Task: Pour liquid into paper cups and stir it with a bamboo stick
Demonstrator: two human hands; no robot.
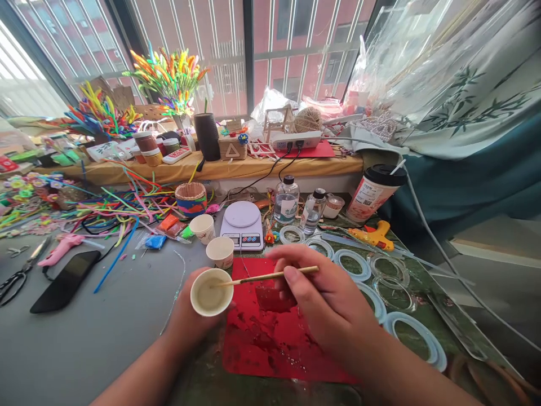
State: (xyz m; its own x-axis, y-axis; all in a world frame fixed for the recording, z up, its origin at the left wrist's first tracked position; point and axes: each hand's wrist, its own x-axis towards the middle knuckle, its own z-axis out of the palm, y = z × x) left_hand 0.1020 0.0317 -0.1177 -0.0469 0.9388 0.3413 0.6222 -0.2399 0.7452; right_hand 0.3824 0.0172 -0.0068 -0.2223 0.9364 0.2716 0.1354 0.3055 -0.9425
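My left hand [186, 316] is wrapped round a white paper cup [202, 307], tilted so its inside faces me. A cloudy pale liquid lies in the cup. Between thumb and fingers, my right hand [321, 293] pinches a thin wooden stick [270, 276], whose far end reaches over the rim into the liquid. Both hands are above a red mat [253, 352] with shiny wet-looking patches. Just beyond the held cup stand a second paper cup [220, 252] and a third paper cup [203, 228]. A white digital scale [242, 217] sits behind the mat.
Pale blue ring moulds [416, 338] lie right of my right hand. Two clear bottles [286, 200] and a lidded drink cup [374, 194] stand at the back. A yellow glue gun [374, 234] lies at right; a black phone [65, 282] and scissors [21, 276] at left.
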